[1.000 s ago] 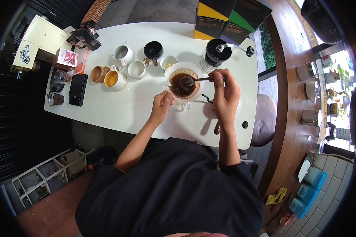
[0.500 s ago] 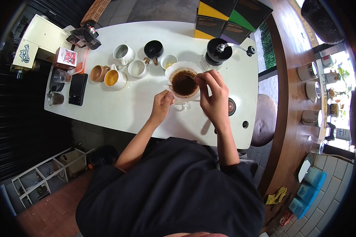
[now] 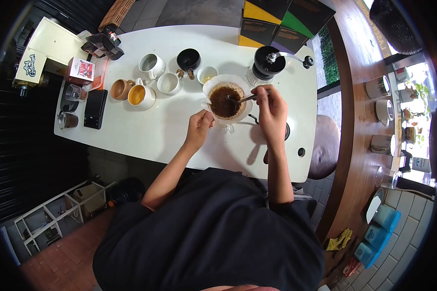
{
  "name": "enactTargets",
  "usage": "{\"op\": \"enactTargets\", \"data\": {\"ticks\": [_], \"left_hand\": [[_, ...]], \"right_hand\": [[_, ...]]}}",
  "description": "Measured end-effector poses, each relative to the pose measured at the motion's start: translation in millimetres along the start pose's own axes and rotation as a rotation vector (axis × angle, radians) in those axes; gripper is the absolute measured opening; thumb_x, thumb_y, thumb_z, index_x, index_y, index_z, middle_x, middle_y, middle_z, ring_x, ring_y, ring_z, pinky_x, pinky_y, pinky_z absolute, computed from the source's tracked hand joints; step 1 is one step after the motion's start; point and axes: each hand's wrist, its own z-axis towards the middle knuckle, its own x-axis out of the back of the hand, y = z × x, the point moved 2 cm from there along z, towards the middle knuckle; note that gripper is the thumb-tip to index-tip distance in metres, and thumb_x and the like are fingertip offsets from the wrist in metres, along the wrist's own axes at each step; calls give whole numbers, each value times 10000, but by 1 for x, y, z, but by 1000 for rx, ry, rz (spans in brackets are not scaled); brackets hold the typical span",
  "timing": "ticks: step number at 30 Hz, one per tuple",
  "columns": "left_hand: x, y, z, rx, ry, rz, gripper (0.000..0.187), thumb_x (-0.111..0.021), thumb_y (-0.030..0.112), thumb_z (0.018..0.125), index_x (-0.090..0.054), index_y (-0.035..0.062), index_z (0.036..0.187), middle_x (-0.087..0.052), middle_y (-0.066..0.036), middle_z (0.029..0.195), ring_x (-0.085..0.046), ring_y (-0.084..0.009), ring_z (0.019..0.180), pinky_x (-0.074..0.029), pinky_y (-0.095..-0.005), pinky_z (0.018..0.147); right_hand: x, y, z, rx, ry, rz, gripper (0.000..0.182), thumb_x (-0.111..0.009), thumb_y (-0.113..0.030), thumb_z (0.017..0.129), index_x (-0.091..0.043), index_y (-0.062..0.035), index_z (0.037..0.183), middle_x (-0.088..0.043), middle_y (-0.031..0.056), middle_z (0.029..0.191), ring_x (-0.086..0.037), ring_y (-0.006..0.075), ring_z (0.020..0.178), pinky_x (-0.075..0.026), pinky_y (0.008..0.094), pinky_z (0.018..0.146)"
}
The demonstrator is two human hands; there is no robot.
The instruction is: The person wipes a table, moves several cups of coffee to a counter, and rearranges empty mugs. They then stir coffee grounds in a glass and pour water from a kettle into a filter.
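Observation:
A coffee dripper stands near the table's middle, lined with a white paper filter and holding wet, dark coffee grounds. At its near left side, my left hand is closed, apparently on the dripper's handle, which the fingers hide. My right hand pinches a metal spoon over the right rim, with the spoon's bowl dipped into the coffee. Below the dripper, part of a clear glass handle shows. A black gooseneck spout pokes out beside my right hand, its body mostly hidden.
Beyond the dripper stand several cups, including a black cup and a white mug with a yellow inside. A hand grinder is at the back right, near stacked boxes. A black scale lies at left.
My right hand has shifted right, away from the filter's rim. More of the spoon now shows, its bowl in the coffee. My left hand stays in place.

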Motion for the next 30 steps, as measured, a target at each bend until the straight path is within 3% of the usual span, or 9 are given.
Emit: {"op": "enactTargets", "data": {"ticks": [2, 7, 13, 16, 18, 24, 30], "left_hand": [[0, 1, 0, -3, 0, 3, 418, -473, 370, 1087, -600, 19, 900, -615, 0, 817, -572, -85, 737, -494, -262, 718], [-5, 11, -1, -10, 23, 13, 421, -474, 373, 1087, -586, 28, 872, -598, 2, 791, -569, -85, 734, -490, -262, 716], [-4, 7, 0, -7, 20, -18, 433, -482, 383, 1082, -578, 33, 846, -573, 5, 753, -557, -86, 722, -473, -270, 698], [-5, 8, 0, -3, 24, -27, 437, -482, 389, 1081, -584, 31, 853, -586, 0, 767, -546, -86, 719, -466, -272, 699], [-6, 11, 0, -6, 23, -37, 439, -482, 392, 1080, -583, 30, 852, -585, -1, 766, -533, -85, 718, -459, -271, 704], [-7, 14, 1, -16, 21, -41, 443, -483, 391, 1080, -566, 32, 835, -576, 0, 755, -530, -82, 717, -459, -271, 706], [-4, 5, 0, -3, 43, -12, 438, -486, 373, 1080, -541, 39, 803, -574, 1, 750, -558, -86, 718, -481, -271, 701]], "right_hand": [[2, 0, 2, -19, 11, 93, 249, -553, -187, 1058, -641, 30, 973, -648, 25, 821, -511, 54, 740, -390, 235, 622], [10, -6, 4, -73, -19, 174, 245, -551, -180, 1058, -638, 33, 975, -643, 14, 850, -501, 61, 748, -423, 223, 669], [12, -28, 3, 20, 6, 173, 226, -542, -157, 1057, -638, 31, 977, -654, 29, 861, -516, 73, 758, -440, 228, 711], [13, -39, 2, 78, 1, 142, 186, -552, -113, 1041, -635, 41, 979, -663, 45, 873, -546, 95, 763, -455, 240, 724], [13, -44, 2, 226, -21, 132, 112, -582, -40, 999, -637, 50, 962, -663, 63, 884, -591, 131, 777, -468, 257, 725], [9, -47, 3, 318, -88, -38, 39, -639, 32, 914, -660, 17, 943, -651, 103, 891, -635, 224, 771, -492, 305, 715], [-3, -24, 0, 261, -73, -167, 48, -644, 26, 914, -663, 27, 959, -639, 126, 854, -626, 260, 747, -496, 330, 711]]}}
